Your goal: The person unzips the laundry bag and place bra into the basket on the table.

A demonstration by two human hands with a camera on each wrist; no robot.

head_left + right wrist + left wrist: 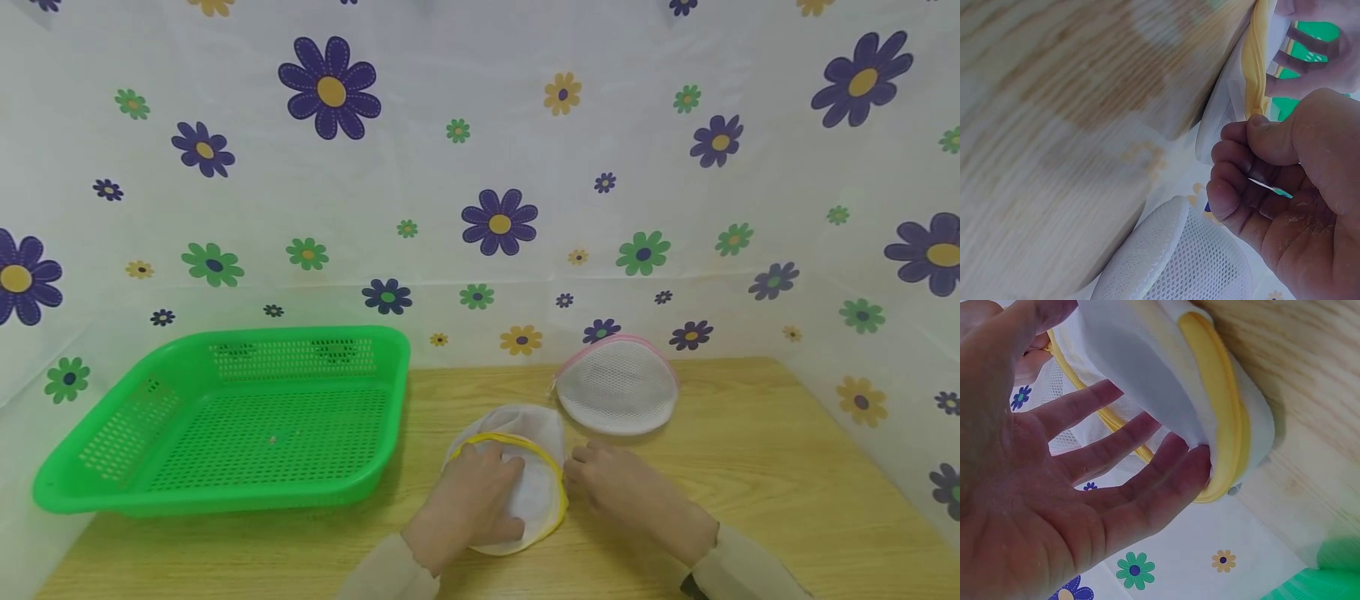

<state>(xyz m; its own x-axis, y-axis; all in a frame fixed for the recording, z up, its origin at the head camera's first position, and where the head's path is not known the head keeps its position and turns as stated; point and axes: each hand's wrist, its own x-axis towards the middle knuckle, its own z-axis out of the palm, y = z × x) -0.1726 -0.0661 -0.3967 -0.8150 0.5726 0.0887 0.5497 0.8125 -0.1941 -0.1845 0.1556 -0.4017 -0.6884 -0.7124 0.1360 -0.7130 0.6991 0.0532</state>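
Note:
A white mesh bag with a yellow zipper edge lies on the table in front of the person. The left hand reaches over its opening with fingers spread and slightly bent; in the left wrist view this hand has its fingertips against the white fabric inside the yellow rim. At the bag's right side the right hand pinches the edge; the right wrist view shows its thumb and forefinger closed on the end of the yellow zipper band.
A green perforated basket stands on the left of the wooden table. A white mesh bag with pink trim lies behind the right hand. A flower-patterned white sheet hangs at the back and sides.

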